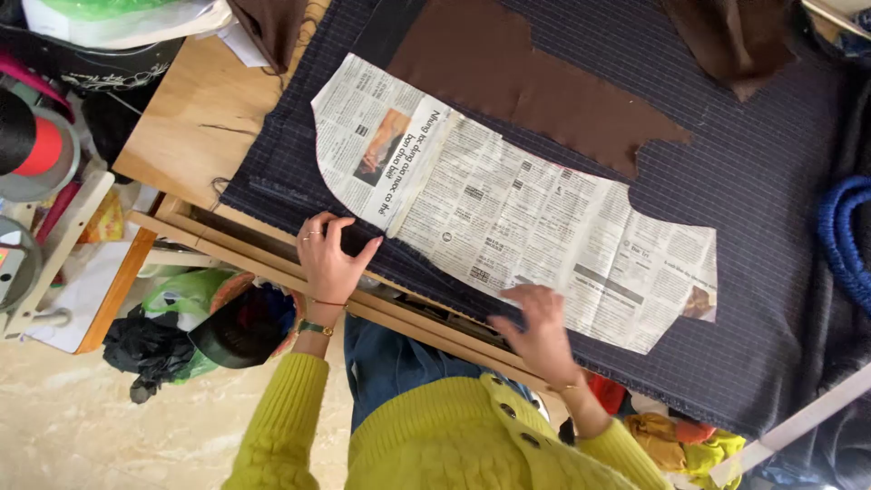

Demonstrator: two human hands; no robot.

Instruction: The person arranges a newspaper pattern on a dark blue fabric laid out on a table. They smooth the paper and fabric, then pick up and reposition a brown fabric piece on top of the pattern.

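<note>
1. The left hand (pixel 329 259) lies flat, fingers spread and unclenched, on the dark pinstriped fabric (pixel 771 227) near the front edge of the desk (pixel 195 118). Its fingertips rest just below the lower left corner of the newspaper pattern (pixel 508 204); whether they touch the paper cannot be told. It grips nothing.

2. The right hand (pixel 542 328) is blurred. It lies palm down, fingers loosely spread, on the lower edge of the newspaper pattern about midway along its length. It presses on the paper and does not clasp it.

3. The newspaper pattern is a long sheet cut to a curved outline. It lies flat on the pinstriped fabric, running slantwise from upper left to lower right, above and between the two hands.

4. A brown fabric piece (pixel 535 82) of similar outline lies on the pinstriped fabric just beyond the newspaper pattern, on the far side from the hands, its lower edge meeting the paper's upper edge.

5. The pinstriped fabric covers most of the desk and hangs over its front edge on the right.

6. A red thread spool (pixel 41 145) stands at the far left, well apart from the left hand.

7. A blue coiled cord (pixel 844 236) lies at the right edge.

8. Both arms wear yellow knitted sleeves (pixel 281 426).
</note>
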